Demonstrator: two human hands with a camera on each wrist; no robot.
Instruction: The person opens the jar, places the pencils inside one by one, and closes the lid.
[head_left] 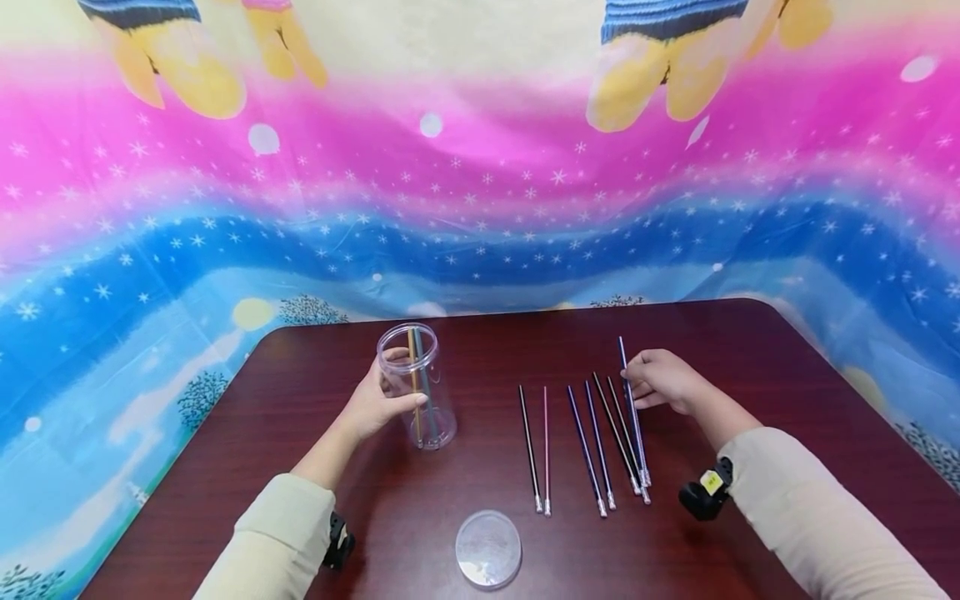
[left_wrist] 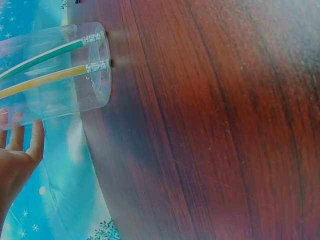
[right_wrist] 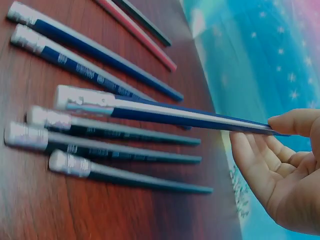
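My left hand point(head_left: 375, 403) grips a clear plastic jar point(head_left: 444, 423) that stands upright on the table, thumb across its near side. Inside it lean a yellow pencil point(left_wrist: 55, 81) and a green pencil point(left_wrist: 47, 56), eraser ends down at the base. With thumb and fingers my right hand point(head_left: 662, 379) pinches a blue pencil point(right_wrist: 165, 111) near its eraserless end, the white eraser pointing back toward me. Below it in the right wrist view lie several dark pencils point(right_wrist: 135, 177). Two more blue pencils point(head_left: 586, 450) lie to its left.
Farther left on the dark wooden table point(head_left: 300, 533) lie a pink pencil point(head_left: 546, 450) and a black pencil point(head_left: 529, 446). A round clear lid point(head_left: 487, 550) rests near the front. Behind the table hangs a patterned cloth point(head_left: 480, 200).
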